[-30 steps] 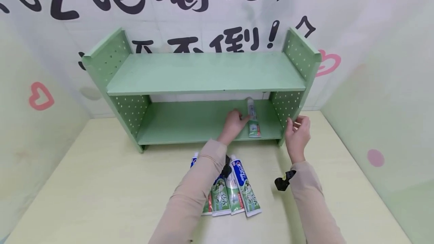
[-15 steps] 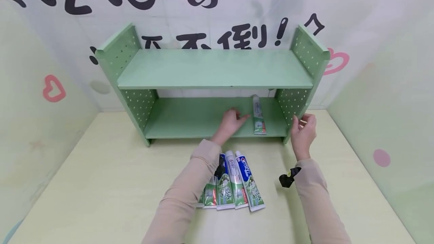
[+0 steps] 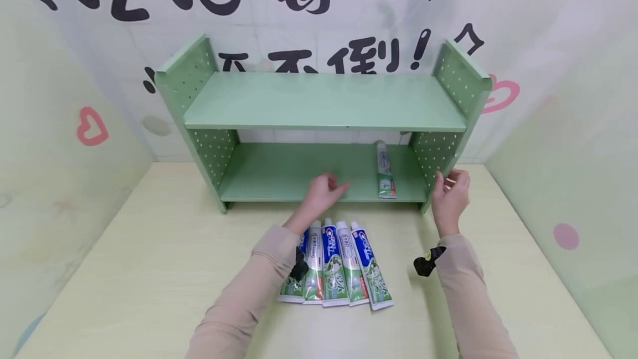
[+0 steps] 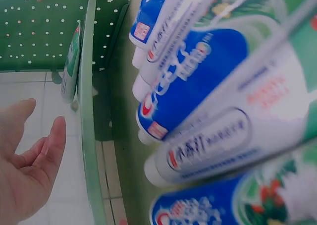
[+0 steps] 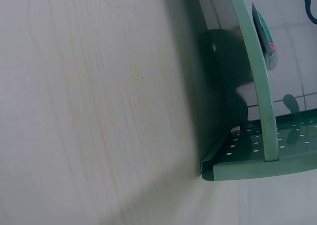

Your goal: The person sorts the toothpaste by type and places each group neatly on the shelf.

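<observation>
On the lower board of the green two-tier shelf, a grey-and-green toothpaste tube lies toward the right end. My left hand hovers by the front edge of that board, left of the tube and apart from it. In the left wrist view, its thumb and fingers are spread with nothing between them. My right hand grips the front edge of the shelf's right side panel between thumb and fingers; the right wrist view does not include it. Several toothpaste tubes lie side by side before the shelf, partly behind my left sleeve.
The pale wooden table carries everything. Behind the shelf stands a white wall with large black characters. Side walls bound the table left and right. A black wrist camera sits on my right cuff.
My left hand has let go of the tube on the lower board and drawn back leftward and toward me. My right hand stays at the side panel. The head view has shifted slightly.
</observation>
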`<state>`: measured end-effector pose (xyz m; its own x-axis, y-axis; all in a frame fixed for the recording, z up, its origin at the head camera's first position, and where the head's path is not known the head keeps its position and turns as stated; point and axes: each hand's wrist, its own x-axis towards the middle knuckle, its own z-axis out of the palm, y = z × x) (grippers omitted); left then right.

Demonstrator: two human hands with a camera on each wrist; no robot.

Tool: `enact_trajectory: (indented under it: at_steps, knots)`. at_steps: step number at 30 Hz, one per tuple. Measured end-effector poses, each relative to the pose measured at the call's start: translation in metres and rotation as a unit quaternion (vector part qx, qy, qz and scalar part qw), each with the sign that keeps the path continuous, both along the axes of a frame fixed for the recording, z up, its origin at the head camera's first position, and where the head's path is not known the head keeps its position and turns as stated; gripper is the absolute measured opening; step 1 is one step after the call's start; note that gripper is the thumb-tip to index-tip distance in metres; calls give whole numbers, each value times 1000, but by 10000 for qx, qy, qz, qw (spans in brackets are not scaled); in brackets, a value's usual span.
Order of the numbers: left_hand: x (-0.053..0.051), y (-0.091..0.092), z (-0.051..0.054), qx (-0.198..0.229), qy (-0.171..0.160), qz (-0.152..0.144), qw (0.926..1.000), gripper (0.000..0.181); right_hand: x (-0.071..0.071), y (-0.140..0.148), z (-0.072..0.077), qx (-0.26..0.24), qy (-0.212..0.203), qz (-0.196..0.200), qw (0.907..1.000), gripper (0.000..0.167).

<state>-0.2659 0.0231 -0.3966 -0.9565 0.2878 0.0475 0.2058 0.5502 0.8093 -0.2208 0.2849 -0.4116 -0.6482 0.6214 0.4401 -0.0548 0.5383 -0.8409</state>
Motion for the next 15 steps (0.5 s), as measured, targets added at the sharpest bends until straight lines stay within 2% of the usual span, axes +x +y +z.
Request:
enact_trajectory:
  at_steps: [8, 15]
  knots:
    - [17, -29, -9, -6, -238, 249, 9994, 49, -1, -1, 0, -55, -6, -75, 10000, 29]
    - [33, -51, -18, -106, -193, 349, 9991, 47, 1, -6, 2, -227, -86, -125, 9996, 28]
